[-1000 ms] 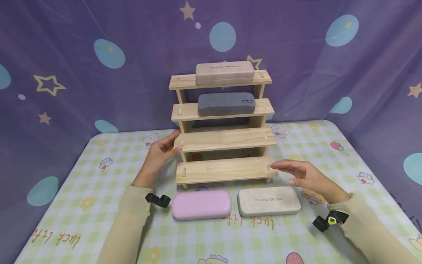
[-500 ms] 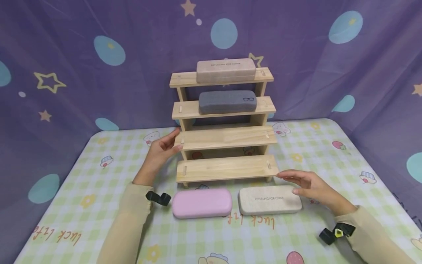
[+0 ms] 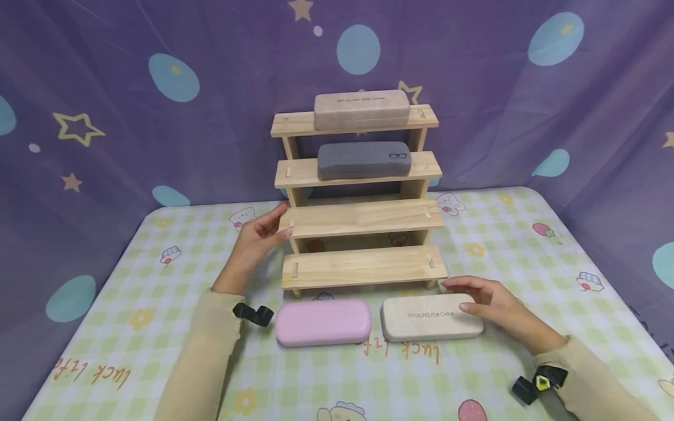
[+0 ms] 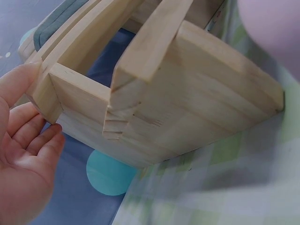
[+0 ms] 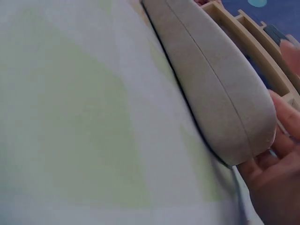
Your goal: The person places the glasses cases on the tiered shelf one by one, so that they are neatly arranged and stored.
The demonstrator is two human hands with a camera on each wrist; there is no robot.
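My left hand (image 3: 256,238) grips the left end of the third tier from the top of a wooden stepped display stand (image 3: 363,216), thumb above and fingers below in the left wrist view. Around the right end of a cream glasses case (image 3: 421,321) lettered "REFUELING FOR CHINA", my right hand (image 3: 492,301) is loosely cupped. Its thumb overlaps the lid in the head view, and its index finger reaches past the back edge. The case lies flat on the cloth. Left of it lies a pink glasses case (image 3: 323,323).
A beige glasses case (image 3: 361,110) sits on the top tier, and a blue-grey glasses case (image 3: 364,161) with a spectacles mark on the tier below. The stand rests on a checked tablecloth (image 3: 174,327) before a purple curtain (image 3: 237,117).
My right hand has come down from beside the bottom tier to the right end of the cream glasses case. The left hand stays on the stand; the cases keep their places.
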